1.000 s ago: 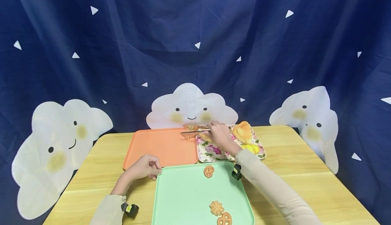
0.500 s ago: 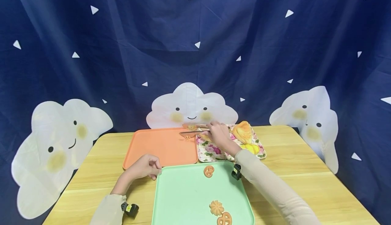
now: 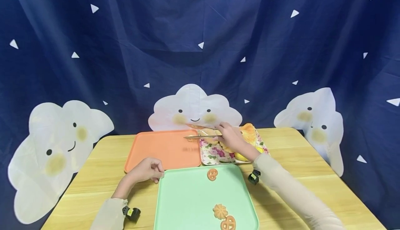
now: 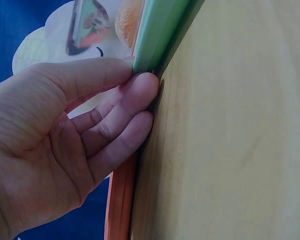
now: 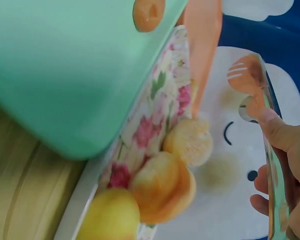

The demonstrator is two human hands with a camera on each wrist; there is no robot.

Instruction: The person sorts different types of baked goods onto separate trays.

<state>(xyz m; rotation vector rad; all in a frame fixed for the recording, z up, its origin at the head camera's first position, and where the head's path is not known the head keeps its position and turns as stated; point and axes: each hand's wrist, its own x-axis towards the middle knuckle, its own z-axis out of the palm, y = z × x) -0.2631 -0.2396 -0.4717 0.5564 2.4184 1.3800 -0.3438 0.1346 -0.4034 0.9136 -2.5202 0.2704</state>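
my right hand (image 3: 229,138) holds tongs (image 3: 201,132), now empty, drawn back over floral tray (image 3: 215,155) | cookie left on orange tray (image 3: 162,148) | my left hand (image 3: 147,170) pinches green tray (image 3: 187,195) corner

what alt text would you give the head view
A person's right hand holds metal tongs over the orange plastic tray and floral tray of bread. Their left hand grips the corner of a green plastic tray holding three small biscuits.
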